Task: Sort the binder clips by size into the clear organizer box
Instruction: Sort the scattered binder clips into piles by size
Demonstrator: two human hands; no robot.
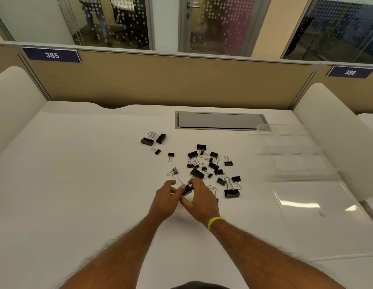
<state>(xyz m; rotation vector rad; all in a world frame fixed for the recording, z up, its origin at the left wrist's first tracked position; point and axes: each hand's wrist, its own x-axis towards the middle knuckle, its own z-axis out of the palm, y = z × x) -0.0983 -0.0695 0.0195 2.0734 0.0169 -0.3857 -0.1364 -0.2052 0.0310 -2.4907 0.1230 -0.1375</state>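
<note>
The wide white desk (98,184) carries everything. At its right edge sits the clear plastic organizer box (294,151), its lid lying open and its compartments seemingly unfilled. Black wire-handled binder clips (212,163) lie scattered mid-desk, well apart from the box. Sorting has barely started, I'd say. The left hand (166,201) and right hand (200,199) together pinch 1 large black clip (187,189) just in front of the heap. Next it needs carrying right to a compartment. The blue partition placards read 385 (52,55) and 386 (350,72).

White desk (77,184) — tan partition (171,82)
</note>
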